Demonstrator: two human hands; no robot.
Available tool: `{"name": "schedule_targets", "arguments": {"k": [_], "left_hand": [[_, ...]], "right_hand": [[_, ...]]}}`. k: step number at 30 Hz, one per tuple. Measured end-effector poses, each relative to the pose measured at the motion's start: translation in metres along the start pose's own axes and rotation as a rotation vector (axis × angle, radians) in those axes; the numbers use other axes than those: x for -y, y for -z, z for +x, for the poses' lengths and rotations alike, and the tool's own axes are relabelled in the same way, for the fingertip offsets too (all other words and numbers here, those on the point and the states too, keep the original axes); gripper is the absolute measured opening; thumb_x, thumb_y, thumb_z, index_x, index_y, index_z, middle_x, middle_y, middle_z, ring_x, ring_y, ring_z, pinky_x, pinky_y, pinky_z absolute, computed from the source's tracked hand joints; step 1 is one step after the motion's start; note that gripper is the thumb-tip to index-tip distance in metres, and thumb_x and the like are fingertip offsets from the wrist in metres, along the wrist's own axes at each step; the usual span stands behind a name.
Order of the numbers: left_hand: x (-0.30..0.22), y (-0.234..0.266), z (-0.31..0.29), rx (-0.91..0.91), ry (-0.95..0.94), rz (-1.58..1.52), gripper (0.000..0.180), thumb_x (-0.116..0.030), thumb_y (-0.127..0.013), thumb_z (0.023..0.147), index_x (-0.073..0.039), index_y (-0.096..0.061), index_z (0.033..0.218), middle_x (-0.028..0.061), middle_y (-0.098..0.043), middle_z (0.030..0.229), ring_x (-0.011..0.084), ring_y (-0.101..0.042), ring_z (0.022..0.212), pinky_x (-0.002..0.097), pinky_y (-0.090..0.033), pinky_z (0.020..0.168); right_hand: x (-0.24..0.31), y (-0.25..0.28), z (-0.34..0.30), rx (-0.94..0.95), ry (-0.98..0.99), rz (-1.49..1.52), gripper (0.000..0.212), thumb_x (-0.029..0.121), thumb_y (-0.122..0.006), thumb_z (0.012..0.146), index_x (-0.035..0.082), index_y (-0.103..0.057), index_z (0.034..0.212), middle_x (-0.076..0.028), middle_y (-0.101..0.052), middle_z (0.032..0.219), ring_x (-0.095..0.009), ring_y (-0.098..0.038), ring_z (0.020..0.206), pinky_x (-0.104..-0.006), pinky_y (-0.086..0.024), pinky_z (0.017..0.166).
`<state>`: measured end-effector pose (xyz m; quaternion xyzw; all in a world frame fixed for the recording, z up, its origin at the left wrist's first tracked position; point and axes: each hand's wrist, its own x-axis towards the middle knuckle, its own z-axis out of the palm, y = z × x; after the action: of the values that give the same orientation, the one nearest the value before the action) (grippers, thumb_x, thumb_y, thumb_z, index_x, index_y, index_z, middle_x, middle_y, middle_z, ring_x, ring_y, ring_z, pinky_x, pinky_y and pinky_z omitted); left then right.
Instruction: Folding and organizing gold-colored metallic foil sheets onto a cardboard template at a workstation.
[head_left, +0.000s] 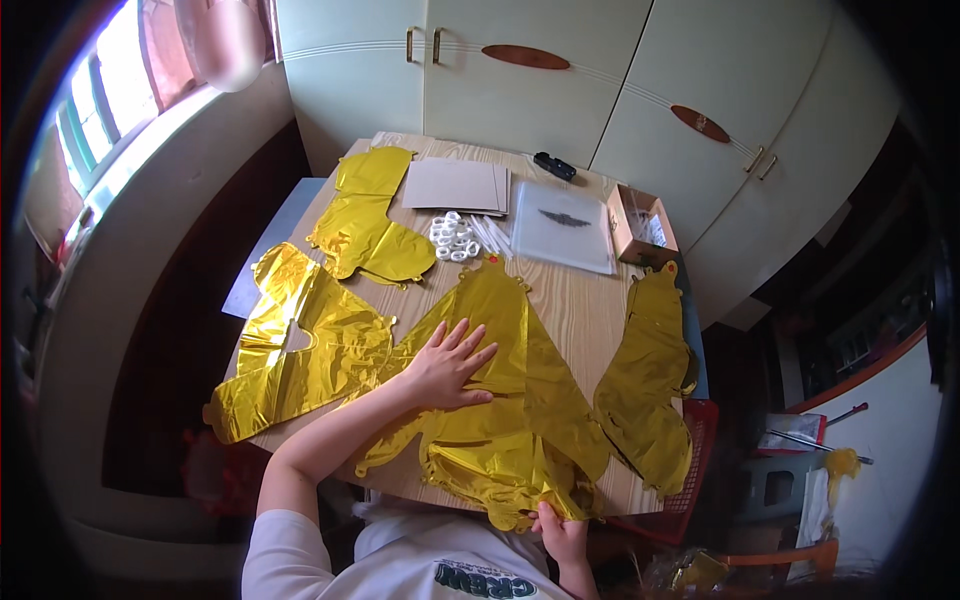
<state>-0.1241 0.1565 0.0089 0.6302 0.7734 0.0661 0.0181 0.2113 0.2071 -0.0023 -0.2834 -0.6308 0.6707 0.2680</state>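
1. Head view: the middle gold sheet is lying on the table, its long axis running from a peak near 12 o'clock to a crumpled edge near 6 o'clock.
2. The left hand is lying flat on the sheet's middle, fingers spreading and pointing toward about 1 o'clock, grasping nothing.
3. The right hand seems to be pinching the crumpled edge, its thumb showing on top; the foil is hiding whatever is lying underneath.
4. The key relation, in my judgement: most of the sheet is stretching away from the pinch toward 11 and 12 o'clock, with the left hand resting at 11. The right hand is sitting nearer the bunched end, the left nearer the peak.
5. A second gold sheet is lying at 9 o'clock from the left hand, meeting the middle one; I cannot tell which is overlapping. A third gold sheet is lying at 1 o'clock from the right hand.
6. White rings are sitting at 12 o'clock from the left hand.
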Motion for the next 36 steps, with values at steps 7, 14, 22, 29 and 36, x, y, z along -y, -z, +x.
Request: {"name": "schedule_targets", "arguments": {"k": [7,14,22,29,36], "left_hand": [[0.005,-0.009,-0.002,-0.026,-0.027,0.013,0.089,-0.073,-0.041,0.086,-0.014,-0.03,0.151,0.0199,-0.026,0.155,0.0401,-0.017,0.145,0.0574,-0.013,0.116],[0.01,-0.01,-0.004,-0.039,-0.055,-0.004,0.091,-0.074,-0.042,0.085,-0.013,-0.029,0.151,0.0214,-0.026,0.155,0.0402,-0.018,0.145,0.0555,-0.015,0.116],[0.01,-0.01,-0.005,-0.054,-0.052,-0.003,0.093,-0.075,-0.042,0.083,-0.014,-0.029,0.151,0.0203,-0.026,0.155,0.0392,-0.018,0.145,0.0536,-0.014,0.116],[0.011,-0.008,-0.005,-0.042,-0.05,-0.004,0.093,-0.076,-0.043,0.083,-0.015,-0.029,0.151,0.0193,-0.027,0.155,0.0389,-0.018,0.145,0.0532,-0.015,0.116],[0.01,-0.01,-0.005,-0.066,-0.041,-0.011,0.092,-0.076,-0.043,0.083,-0.015,-0.031,0.151,0.0188,-0.028,0.155,0.0395,-0.019,0.145,0.0537,-0.016,0.116]], "right_hand": [[0.013,0.021,-0.006,-0.284,-0.313,0.215,0.018,0.018,-0.056,0.091,0.007,-0.057,0.105,-0.002,-0.06,0.08,-0.009,-0.052,0.052,-0.0203,-0.037,0.042],[0.005,0.076,0.02,-0.526,0.215,-0.142,0.007,0.008,-0.054,0.09,0.005,-0.052,0.097,-0.005,-0.054,0.085,-0.013,-0.053,0.075,-0.0251,-0.043,0.067],[0.036,0.029,0.078,0.084,0.478,-0.784,0.023,0.008,-0.065,0.082,0.003,-0.063,0.105,-0.014,-0.062,0.113,-0.032,-0.059,0.106,-0.0399,-0.048,0.091],[0.018,0.004,0.142,0.16,0.549,-0.806,0.032,0.012,-0.065,0.084,0.006,-0.061,0.115,-0.013,-0.058,0.124,-0.031,-0.058,0.11,-0.0399,-0.048,0.093],[0.011,-0.01,0.182,0.298,0.611,-0.88,0.034,0.017,-0.064,0.087,0.006,-0.061,0.118,-0.012,-0.058,0.128,-0.032,-0.056,0.117,-0.0424,-0.043,0.1]]}}
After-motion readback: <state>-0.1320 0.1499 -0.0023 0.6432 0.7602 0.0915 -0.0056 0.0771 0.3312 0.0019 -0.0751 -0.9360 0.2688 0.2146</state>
